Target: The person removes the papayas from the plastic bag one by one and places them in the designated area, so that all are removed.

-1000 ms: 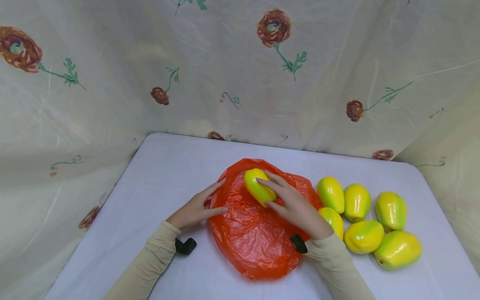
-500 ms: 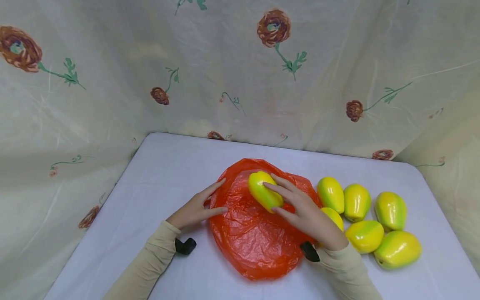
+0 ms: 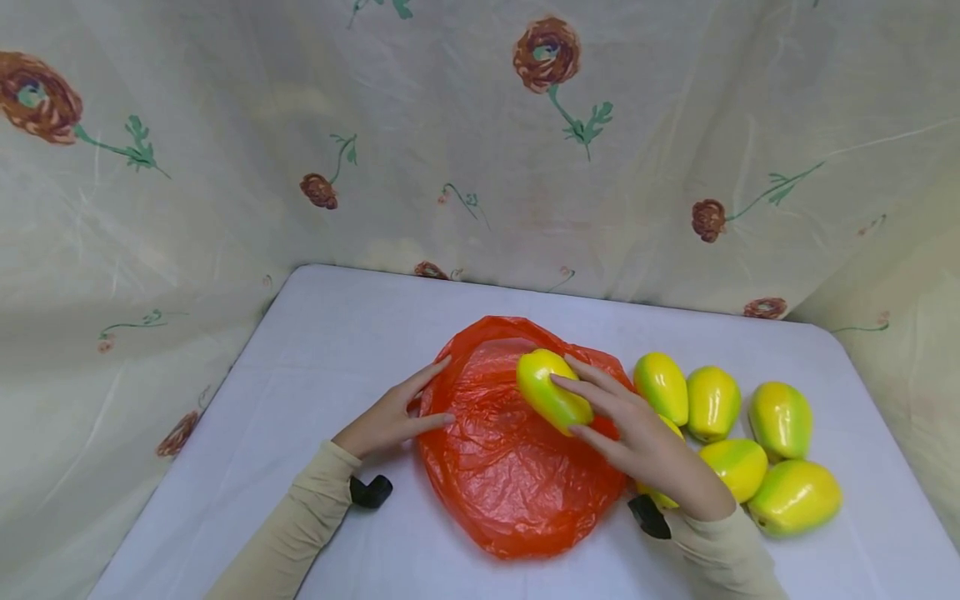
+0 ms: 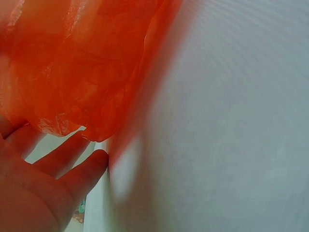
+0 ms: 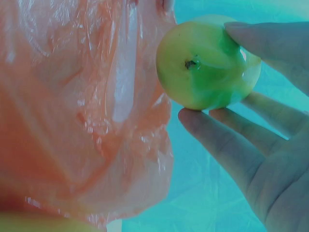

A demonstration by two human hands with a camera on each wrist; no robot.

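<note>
A yellow-green mango point(image 3: 551, 392) is held in my right hand point(image 3: 645, 437), thumb on one side and fingers on the other, above the right part of a red plastic bag point(image 3: 510, 500). In the right wrist view the mango point(image 5: 193, 82) shows its dark stem end, with the bag point(image 5: 87, 121) beside it. My left hand point(image 3: 393, 417) rests at the bag's left rim, thumb and fingers spread apart. From the left wrist, the fingers of that hand point(image 4: 48, 179) look extended, their tips at the edge of the bag point(image 4: 82, 72).
To the right of the bag lie several more mangoes point(image 3: 714, 404) in a loose group, one of them partly covered by my right forearm. A white cloth point(image 3: 352, 325) covers the table. Flower-printed curtain point(image 3: 465, 125) hangs behind and along the sides.
My right hand has drawn back toward the right and nearer to me, carrying the mango with it. The left hand and the bag stay where they were.
</note>
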